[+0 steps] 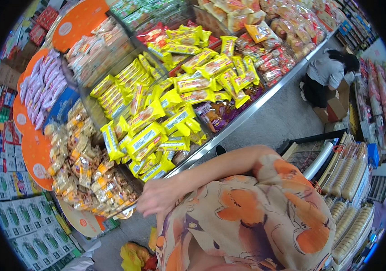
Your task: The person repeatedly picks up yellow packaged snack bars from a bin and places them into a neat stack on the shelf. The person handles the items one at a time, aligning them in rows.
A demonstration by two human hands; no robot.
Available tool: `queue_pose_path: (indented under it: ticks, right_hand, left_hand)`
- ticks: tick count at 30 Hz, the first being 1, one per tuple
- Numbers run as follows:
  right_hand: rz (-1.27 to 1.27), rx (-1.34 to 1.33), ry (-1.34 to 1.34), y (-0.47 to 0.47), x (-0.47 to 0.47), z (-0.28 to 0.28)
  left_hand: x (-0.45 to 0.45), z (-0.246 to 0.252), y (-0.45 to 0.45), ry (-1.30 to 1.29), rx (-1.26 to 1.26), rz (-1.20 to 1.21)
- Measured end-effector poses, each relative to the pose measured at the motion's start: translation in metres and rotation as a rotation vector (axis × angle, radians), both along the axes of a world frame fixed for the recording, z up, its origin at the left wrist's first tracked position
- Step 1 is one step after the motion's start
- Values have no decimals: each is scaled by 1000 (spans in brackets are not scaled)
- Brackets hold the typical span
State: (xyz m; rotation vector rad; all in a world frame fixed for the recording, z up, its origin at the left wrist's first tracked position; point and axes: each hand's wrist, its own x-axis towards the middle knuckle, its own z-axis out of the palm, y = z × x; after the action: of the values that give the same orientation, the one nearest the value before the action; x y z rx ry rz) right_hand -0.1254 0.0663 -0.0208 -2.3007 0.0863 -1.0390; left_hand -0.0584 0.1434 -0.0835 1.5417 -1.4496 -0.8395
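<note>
My right hand (pixel 159 196) reaches across my front from a floral sleeve, its fingers bent downward, beside the metal edge (pixel 210 149) of a display bin. No object shows in it, but the palm side is hidden. A strip of skin just below it may be part of my left forearm; my left hand is not in view. Beyond the edge lie piled yellow snack packets (pixel 145 139), tidier rows of similar packets (pixel 121 88), and clear-wrapped snacks with orange labels (pixel 84 162) at the left.
Purple-wrapped snacks (pixel 42 88) and other packaged goods stand around the bins. A person (pixel 325 74) bends over a cardboard box (pixel 335 105) in the aisle at the upper right. Trays of round biscuits (pixel 352 233) stand at the right. Yellow plastic (pixel 133 255) lies low at the bottom.
</note>
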Motion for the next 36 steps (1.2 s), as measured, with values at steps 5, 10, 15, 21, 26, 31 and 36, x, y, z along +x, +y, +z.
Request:
queue_pose_path:
  ticks: [5, 10, 15, 21, 26, 31, 36]
  right_hand:
    - [365, 197, 307, 33, 52, -21]
    - [531, 87, 457, 60, 69, -109]
    - [566, 138, 526, 69, 65, -139]
    - [553, 176, 537, 60, 59, -143]
    - [542, 207, 532, 64, 71, -149]
    - [547, 228, 527, 64, 82, -142]
    - [556, 253, 508, 66, 88, -142]
  left_hand:
    - [13, -31, 23, 308, 230, 223]
    - [17, -48, 38, 398, 297, 297]
    - [18, -57, 45, 444, 330, 324]
    - [21, -68, 50, 486, 360, 336]
    - [20, -75, 51, 514, 379, 328]
    - [21, -83, 56, 557, 395, 331]
    - [24, -93, 60, 599, 412, 335]
